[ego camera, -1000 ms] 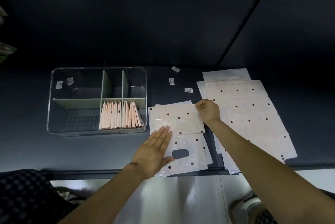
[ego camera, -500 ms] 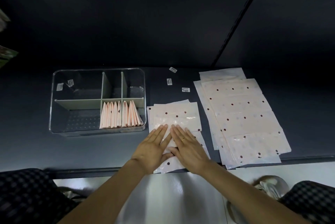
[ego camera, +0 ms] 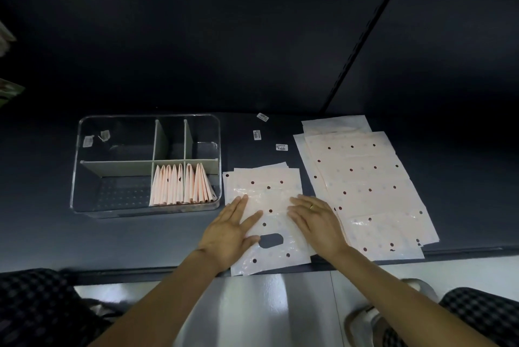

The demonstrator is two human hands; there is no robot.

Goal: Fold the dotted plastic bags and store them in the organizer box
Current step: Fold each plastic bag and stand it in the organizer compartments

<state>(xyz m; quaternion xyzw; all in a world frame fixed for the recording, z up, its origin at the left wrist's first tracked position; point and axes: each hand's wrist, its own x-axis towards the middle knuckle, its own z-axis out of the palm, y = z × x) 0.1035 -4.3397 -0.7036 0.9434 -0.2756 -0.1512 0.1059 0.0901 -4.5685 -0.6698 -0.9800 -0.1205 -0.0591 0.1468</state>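
Dotted plastic bag point(ego camera: 266, 200) lies flat on the dark shelf point(ego camera: 140, 240), just right of the organizer box point(ego camera: 84, 166), with its far part already doubled over and its handle cut-out point(ego camera: 271, 240) exposed toward you. Your fingers are straight and spread; neither hand grips anything. Your left hand point(ego camera: 231, 230) presses the bag's left side, your right hand point(ego camera: 316, 224) its right side, with a ring visible on one finger.

Judgement: you are flattening the fold. Keep both palms low and sweep outward from the centre so trapped air leaves at the edges; the film looks slick and will likely spring back if released early. Check that the side edges line up before you crease further, since a skewed fold would probably not match the folded bags point(ego camera: 181, 188) standing upright in the box's front right compartment.

Beyond your right hand, the stack of unfolded bags point(ego camera: 362, 178) lies just beside the work piece. Three small barcode labels point(ego camera: 281, 147) lie on the shelf behind it. Much of the task remains.
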